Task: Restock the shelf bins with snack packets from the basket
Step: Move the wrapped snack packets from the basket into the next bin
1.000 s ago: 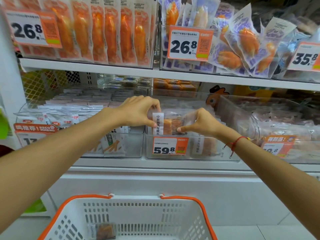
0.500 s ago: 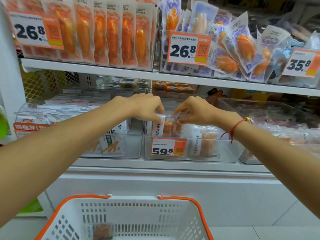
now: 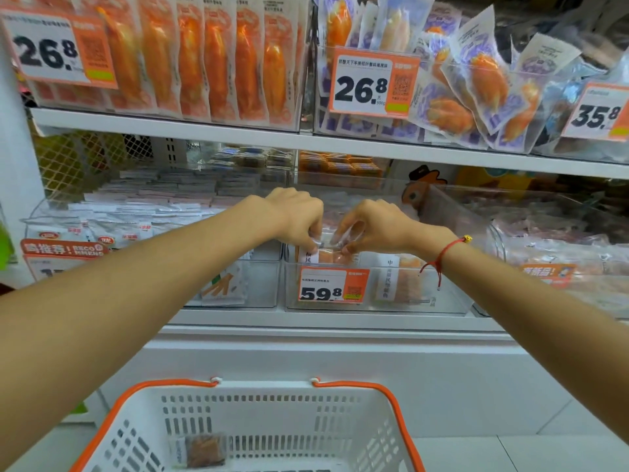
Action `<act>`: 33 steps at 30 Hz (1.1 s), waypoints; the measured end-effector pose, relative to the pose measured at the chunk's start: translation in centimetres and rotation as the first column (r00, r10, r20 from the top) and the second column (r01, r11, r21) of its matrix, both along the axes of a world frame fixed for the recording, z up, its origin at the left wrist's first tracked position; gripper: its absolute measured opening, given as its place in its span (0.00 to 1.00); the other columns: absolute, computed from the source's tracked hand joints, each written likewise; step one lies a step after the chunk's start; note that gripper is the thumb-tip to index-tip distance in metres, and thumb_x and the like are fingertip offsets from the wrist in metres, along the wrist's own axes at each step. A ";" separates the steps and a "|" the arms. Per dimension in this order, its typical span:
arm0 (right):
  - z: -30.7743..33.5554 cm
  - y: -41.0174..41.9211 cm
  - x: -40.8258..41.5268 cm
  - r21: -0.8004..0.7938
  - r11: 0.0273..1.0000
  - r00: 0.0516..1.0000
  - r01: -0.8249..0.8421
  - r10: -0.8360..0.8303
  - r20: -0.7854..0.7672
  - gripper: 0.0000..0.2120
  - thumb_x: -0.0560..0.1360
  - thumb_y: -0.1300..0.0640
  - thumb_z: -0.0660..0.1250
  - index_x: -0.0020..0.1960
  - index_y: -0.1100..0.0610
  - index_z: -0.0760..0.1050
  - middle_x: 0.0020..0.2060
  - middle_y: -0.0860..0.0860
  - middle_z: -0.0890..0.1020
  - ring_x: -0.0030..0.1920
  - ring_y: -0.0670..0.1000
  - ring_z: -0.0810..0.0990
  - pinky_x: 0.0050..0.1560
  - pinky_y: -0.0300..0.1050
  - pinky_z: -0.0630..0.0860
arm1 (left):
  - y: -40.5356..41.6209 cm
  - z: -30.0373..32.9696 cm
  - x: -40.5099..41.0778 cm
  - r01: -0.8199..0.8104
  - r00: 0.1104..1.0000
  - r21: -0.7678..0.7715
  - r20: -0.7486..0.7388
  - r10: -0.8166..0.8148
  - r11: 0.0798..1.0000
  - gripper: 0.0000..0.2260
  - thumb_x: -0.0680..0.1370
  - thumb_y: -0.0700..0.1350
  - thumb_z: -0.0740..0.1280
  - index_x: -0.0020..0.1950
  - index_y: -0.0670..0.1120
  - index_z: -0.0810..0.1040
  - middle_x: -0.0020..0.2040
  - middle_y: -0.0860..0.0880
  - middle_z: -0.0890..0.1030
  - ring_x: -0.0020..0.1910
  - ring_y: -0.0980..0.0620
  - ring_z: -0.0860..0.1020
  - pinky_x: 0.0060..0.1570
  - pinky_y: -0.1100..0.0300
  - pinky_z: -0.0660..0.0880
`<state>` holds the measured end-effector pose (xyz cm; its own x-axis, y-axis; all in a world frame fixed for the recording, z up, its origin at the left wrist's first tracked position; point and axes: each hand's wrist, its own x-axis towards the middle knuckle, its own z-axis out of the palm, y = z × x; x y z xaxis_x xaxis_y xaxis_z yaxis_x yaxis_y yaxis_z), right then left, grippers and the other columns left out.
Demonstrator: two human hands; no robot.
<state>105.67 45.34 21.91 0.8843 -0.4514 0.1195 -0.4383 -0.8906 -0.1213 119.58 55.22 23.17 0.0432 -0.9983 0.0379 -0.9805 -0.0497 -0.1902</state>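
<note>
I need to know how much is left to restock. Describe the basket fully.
The basket is white slotted plastic with an orange rim and two orange handles folded down along it. It sits low, below the shelf, near the bottom edge of the view. One brownish packet lies inside on the bottom. Neither hand touches the basket.

Bare forearms, red string bracelet (image 3: 442,255) w/ maybe gold bead, right wrist.

Both bare arms reach forward and converge, the left hand (image 3: 299,216) and right hand (image 3: 377,226) close together, knuckles up, fingers curled downward in pinches, a red string bracelet (image 3: 442,255) on the right wrist.
</note>
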 end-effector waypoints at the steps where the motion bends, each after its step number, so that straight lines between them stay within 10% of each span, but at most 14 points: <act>1: 0.0 0.0 -0.1 0.011 1.000 1.000 0.000 0.000 -0.006 0.12 0.68 0.54 0.75 0.52 0.47 0.82 0.46 0.49 0.85 0.49 0.48 0.82 0.50 0.47 0.77 | 0.0 0.1 -0.1 -0.001 1.000 0.014 0.003 0.001 1.000 0.15 0.74 0.56 0.69 0.56 0.49 0.81 0.56 0.49 0.81 0.55 0.46 0.77 0.43 0.56 0.68; 14: 0.2 -1.1 -0.3 0.189 0.982 0.996 0.007 0.010 -0.089 0.12 0.68 0.55 0.76 0.52 0.49 0.83 0.44 0.49 0.85 0.42 0.46 0.79 0.49 0.41 0.74 | -0.4 1.6 -0.9 -0.001 1.000 0.165 0.011 -0.001 0.986 0.15 0.72 0.53 0.73 0.56 0.51 0.81 0.32 0.60 0.71 0.38 0.54 0.70 0.31 0.63 0.65; 22: -0.8 -1.2 1.1 0.179 0.983 0.979 0.037 0.000 -0.203 0.14 0.71 0.59 0.72 0.56 0.51 0.81 0.52 0.49 0.84 0.51 0.49 0.79 0.54 0.41 0.74 | -0.9 0.0 -0.4 -0.055 0.998 0.263 0.046 0.045 0.963 0.06 0.73 0.49 0.71 0.45 0.47 0.80 0.37 0.51 0.76 0.42 0.44 0.75 0.44 0.54 0.73; 28: 2.2 -1.3 0.3 0.324 0.945 0.957 0.038 0.058 -0.283 0.16 0.76 0.61 0.67 0.63 0.55 0.77 0.53 0.46 0.81 0.54 0.48 0.80 0.56 0.41 0.78 | -0.2 2.4 0.6 0.007 0.988 0.337 -0.146 0.045 0.941 0.16 0.77 0.46 0.68 0.65 0.47 0.77 0.59 0.50 0.80 0.55 0.54 0.77 0.56 0.59 0.72; 33: 1.8 -0.7 0.1 0.091 0.995 0.980 -0.029 0.047 -0.195 0.11 0.73 0.57 0.71 0.55 0.49 0.81 0.40 0.47 0.84 0.40 0.44 0.83 0.44 0.34 0.76 | 0.7 1.4 0.8 0.034 0.999 0.117 -0.013 -0.033 0.993 0.11 0.76 0.52 0.69 0.57 0.54 0.81 0.48 0.57 0.83 0.45 0.57 0.75 0.39 0.60 0.68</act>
